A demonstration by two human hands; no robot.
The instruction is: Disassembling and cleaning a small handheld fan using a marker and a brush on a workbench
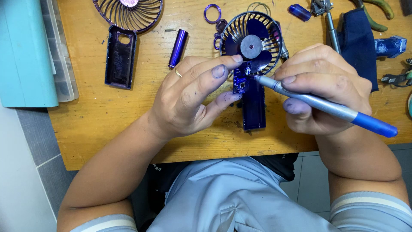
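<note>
Fingers of the left hand (189, 96) pinch a small blue circuit board (240, 82) at the neck of an opened purple handheld fan (251, 68), which lies on the wooden table (107, 116). The right hand (322, 86) grips a silver and blue soldering pen (326, 107), fingers closed around it, tip touching the board. Near the left hand lie a purple battery (177, 48), a fan grille (128, 13) and a dark back cover (120, 56).
</note>
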